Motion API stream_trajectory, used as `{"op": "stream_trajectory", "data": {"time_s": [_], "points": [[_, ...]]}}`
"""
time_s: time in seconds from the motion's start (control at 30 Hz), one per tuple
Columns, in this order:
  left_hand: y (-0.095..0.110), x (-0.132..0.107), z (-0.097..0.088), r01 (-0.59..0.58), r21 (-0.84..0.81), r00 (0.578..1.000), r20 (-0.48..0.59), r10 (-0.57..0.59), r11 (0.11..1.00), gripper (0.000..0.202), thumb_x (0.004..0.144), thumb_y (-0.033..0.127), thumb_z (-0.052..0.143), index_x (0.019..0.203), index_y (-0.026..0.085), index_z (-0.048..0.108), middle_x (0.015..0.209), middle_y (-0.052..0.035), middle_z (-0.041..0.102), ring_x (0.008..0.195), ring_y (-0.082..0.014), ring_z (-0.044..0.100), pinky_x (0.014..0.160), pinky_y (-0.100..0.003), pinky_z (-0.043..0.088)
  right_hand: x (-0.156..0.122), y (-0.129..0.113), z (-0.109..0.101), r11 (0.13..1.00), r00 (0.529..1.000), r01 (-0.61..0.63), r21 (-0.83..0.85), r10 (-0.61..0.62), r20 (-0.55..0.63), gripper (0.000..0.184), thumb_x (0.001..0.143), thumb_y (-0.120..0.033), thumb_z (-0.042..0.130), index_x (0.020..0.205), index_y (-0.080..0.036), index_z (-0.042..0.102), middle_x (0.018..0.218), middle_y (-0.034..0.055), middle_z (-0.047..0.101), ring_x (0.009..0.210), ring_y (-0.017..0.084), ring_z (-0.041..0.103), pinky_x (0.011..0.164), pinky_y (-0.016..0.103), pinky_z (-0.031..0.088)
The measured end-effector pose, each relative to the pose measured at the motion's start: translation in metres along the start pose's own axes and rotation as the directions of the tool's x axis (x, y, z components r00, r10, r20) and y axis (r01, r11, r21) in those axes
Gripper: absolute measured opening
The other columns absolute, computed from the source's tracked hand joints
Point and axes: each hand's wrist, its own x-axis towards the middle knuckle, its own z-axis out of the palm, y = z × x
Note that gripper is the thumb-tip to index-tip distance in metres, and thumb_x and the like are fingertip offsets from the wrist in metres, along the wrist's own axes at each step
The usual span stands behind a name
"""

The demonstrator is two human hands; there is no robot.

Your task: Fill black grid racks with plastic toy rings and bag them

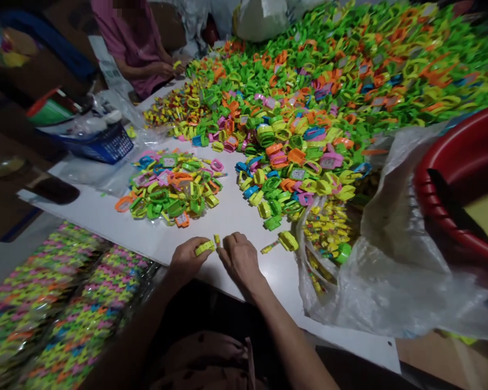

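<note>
My left hand (186, 259) is closed on a yellow-green plastic toy watch strap (204, 247) at the near edge of the white table (236, 214). My right hand (239, 258) sits right beside it, fingers pinched on a small yellow piece (217, 240) that meets the strap. A small pile of coloured toy watches (171, 187) lies just beyond my hands to the left. A loose yellow-green watch (288, 241) and a small strip (269, 247) lie to the right of my right hand.
A huge heap of green, yellow, orange and pink toy watches (329, 81) covers the far table. A clear plastic bag (386, 260) holds small yellow pieces at right, by a red tub (459, 179). Packed bundles (61, 309) lie at lower left. Another person (140, 46) works opposite; blue basket (106, 145).
</note>
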Motion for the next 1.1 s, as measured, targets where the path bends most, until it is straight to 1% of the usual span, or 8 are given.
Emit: {"op": "stream_trajectory", "data": {"time_s": [0.1, 0.2, 0.37, 0.5, 0.63, 0.77, 0.93, 1.1], "points": [[-0.002, -0.002, -0.001, 0.016, 0.013, 1.000, -0.012, -0.016, 1.000, 0.025, 0.075, 0.034, 0.061, 0.093, 0.019, 0.069, 0.086, -0.0026, 0.072, 0.078, -0.0172, 0.064, 0.069, -0.025, 0.051, -0.001, -0.007, 0.008, 0.999, 1.000, 0.010, -0.036, -0.009, 0.008, 0.023, 0.097, -0.032, 0.045, 0.095, -0.018, 0.063, 0.095, 0.0072, 0.062, 0.090, 0.021, 0.054, 0.076, 0.031, 0.038], [-0.005, 0.000, 0.003, 0.008, -0.019, 1.000, -0.005, -0.008, 1.000, 0.026, 0.076, 0.034, 0.060, 0.093, 0.018, 0.069, 0.088, -0.0036, 0.072, 0.078, -0.0176, 0.064, 0.070, -0.026, 0.051, 0.000, -0.012, 0.010, 0.997, 0.999, 0.030, -0.076, -0.028, 0.029, 0.018, 0.094, -0.031, 0.051, 0.098, -0.017, 0.062, 0.096, 0.0072, 0.062, 0.092, 0.022, 0.054, 0.075, 0.032, 0.038], [-0.015, 0.000, 0.003, -0.024, -0.084, 0.999, -0.031, 0.021, 0.996, 0.027, 0.076, 0.035, 0.062, 0.096, 0.018, 0.069, 0.091, -0.0046, 0.073, 0.083, -0.0185, 0.065, 0.073, -0.026, 0.052, 0.017, -0.022, 0.014, 0.992, 0.999, 0.014, -0.124, -0.010, 0.030, 0.016, 0.094, -0.022, 0.047, 0.096, -0.016, 0.061, 0.098, 0.0105, 0.062, 0.094, 0.024, 0.055, 0.075, 0.033, 0.040], [-0.017, -0.004, -0.003, -0.049, -0.148, 0.998, -0.051, 0.042, 0.988, 0.025, 0.076, 0.035, 0.064, 0.094, 0.019, 0.070, 0.092, -0.0045, 0.072, 0.084, -0.0181, 0.065, 0.075, -0.026, 0.051, 0.015, -0.013, 0.003, 0.988, 1.000, -0.004, 0.156, 0.008, -0.026, 0.016, 0.095, -0.025, 0.047, 0.096, -0.016, 0.060, 0.093, 0.0090, 0.065, 0.085, 0.021, 0.059, 0.071, 0.029, 0.042], [-0.002, -0.003, 0.001, -0.118, -0.219, 0.993, 0.005, 0.122, 0.969, 0.025, 0.078, 0.034, 0.064, 0.096, 0.019, 0.070, 0.094, -0.0040, 0.072, 0.087, -0.0173, 0.065, 0.077, -0.025, 0.050, -0.010, 0.010, -0.025, 0.890, 0.990, 0.137, 0.435, -0.128, -0.050, 0.021, 0.096, -0.027, 0.043, 0.109, -0.019, 0.058, 0.093, 0.0058, 0.069, 0.078, 0.017, 0.063, 0.071, 0.027, 0.045], [0.022, -0.001, 0.014, -0.167, -0.196, 0.977, 0.098, 0.189, 0.966, 0.020, 0.077, 0.029, 0.064, 0.093, 0.020, 0.071, 0.091, -0.0026, 0.071, 0.084, -0.0163, 0.064, 0.073, -0.024, 0.049, -0.030, 0.026, -0.042, 0.866, 0.982, 0.186, 0.464, -0.154, -0.106, 0.026, 0.096, -0.026, 0.041, 0.112, -0.020, 0.061, 0.105, 0.0082, 0.068, 0.094, 0.018, 0.063, 0.083, 0.030, 0.047], [0.037, -0.004, 0.023, -0.233, -0.110, 0.957, 0.150, 0.248, 0.966, 0.014, 0.078, 0.028, 0.065, 0.089, 0.020, 0.071, 0.084, -0.0019, 0.068, 0.076, -0.0146, 0.062, 0.069, -0.024, 0.046, -0.033, 0.034, -0.043, 0.834, 0.994, 0.093, 0.543, -0.049, -0.095, 0.018, 0.093, -0.030, 0.051, 0.098, -0.020, 0.065, 0.090, 0.0049, 0.067, 0.080, 0.017, 0.061, 0.072, 0.028, 0.048], [0.040, -0.006, 0.023, -0.220, 0.029, 0.962, 0.170, 0.212, 0.975, 0.012, 0.081, 0.029, 0.066, 0.087, 0.021, 0.070, 0.083, -0.0017, 0.066, 0.074, -0.0141, 0.061, 0.066, -0.024, 0.043, -0.032, 0.034, -0.045, 0.793, 0.989, 0.145, 0.592, -0.094, -0.116, 0.016, 0.092, -0.028, 0.052, 0.097, -0.020, 0.064, 0.090, 0.0052, 0.065, 0.083, 0.017, 0.060, 0.076, 0.029, 0.047]]}}
